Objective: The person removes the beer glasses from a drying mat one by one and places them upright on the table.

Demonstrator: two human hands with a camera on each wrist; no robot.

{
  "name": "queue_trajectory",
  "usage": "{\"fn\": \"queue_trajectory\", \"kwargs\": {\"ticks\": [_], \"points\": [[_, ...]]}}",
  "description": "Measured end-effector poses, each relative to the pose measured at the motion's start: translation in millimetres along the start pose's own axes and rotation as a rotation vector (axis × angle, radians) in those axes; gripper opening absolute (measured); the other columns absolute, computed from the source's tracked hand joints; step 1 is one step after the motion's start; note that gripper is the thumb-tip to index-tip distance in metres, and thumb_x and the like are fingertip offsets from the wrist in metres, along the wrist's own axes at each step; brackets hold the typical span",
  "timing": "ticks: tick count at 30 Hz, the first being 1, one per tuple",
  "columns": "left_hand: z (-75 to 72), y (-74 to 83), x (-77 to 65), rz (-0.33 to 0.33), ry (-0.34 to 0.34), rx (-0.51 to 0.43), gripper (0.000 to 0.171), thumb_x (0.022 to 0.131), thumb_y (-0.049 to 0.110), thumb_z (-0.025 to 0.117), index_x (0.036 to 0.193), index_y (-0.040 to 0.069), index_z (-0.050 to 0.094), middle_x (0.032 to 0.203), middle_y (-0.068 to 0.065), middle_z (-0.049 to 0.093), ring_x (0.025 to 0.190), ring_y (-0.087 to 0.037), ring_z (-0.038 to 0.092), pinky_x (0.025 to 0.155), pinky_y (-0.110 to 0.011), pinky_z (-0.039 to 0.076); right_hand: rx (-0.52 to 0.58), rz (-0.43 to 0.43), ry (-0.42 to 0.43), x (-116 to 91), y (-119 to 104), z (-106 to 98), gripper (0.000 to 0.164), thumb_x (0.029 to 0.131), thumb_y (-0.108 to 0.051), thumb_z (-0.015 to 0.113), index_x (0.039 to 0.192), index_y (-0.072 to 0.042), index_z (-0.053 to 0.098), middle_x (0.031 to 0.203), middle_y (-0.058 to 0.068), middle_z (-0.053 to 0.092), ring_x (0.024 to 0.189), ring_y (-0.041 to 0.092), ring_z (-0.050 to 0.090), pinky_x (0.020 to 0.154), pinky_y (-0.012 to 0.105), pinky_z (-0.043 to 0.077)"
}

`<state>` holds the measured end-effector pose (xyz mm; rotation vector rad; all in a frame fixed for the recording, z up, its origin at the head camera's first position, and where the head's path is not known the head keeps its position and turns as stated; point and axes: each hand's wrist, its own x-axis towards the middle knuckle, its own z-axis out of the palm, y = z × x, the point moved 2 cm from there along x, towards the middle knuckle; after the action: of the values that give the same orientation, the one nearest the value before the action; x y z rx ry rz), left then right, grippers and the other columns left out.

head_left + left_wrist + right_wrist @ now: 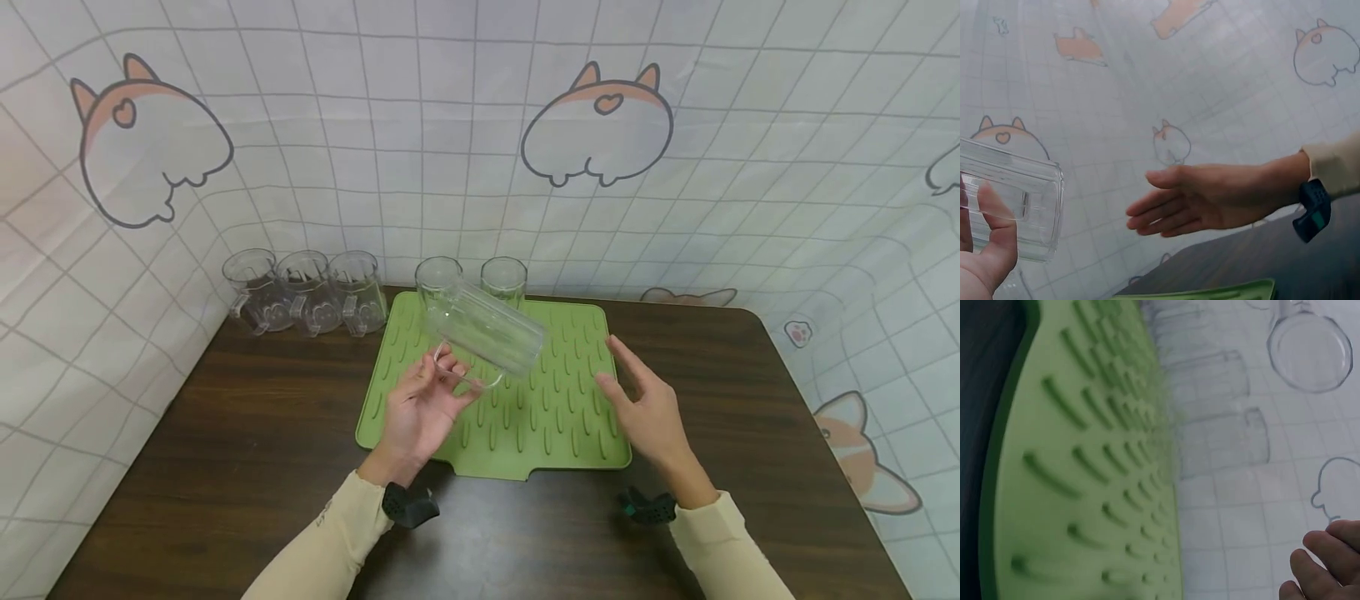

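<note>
Toward twelve o'clock over the green mat (489,462), we hold the glass mug (491,329) tilted, left hand (426,402) pinching its handle (481,386), likely for control; at three, our right hand (651,410) hovers, fingers extended.

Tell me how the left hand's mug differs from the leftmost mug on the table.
The held mug is tipped well over; the leftmost mug stands. The held mug is raised above the green mat, gripped by the left hand; the leftmost mug rests untouched on the dark table. Both are clear, with handles.
</note>
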<state>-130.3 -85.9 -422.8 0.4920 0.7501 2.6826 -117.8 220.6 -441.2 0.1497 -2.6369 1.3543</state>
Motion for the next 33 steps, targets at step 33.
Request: {"fn": "queue_trajectory", "kwargs": {"ticks": [33], "points": [[-42.2,85.3,-19.1,-0.042,0.020,0.547,0.023,0.112,0.013,0.041,0.113,0.017,0.064,0.097,0.007,0.062,0.097,-0.008,0.066,0.098,-0.034,0.059,-0.597,-0.061,-0.358,-21.2,49.4,6.2,0.106,0.095,-0.066,0.061,0.163,0.004,0.017,0.172,0.025,0.016,0.160,0.044,0.017,0.125,0.071,0.011]]}}
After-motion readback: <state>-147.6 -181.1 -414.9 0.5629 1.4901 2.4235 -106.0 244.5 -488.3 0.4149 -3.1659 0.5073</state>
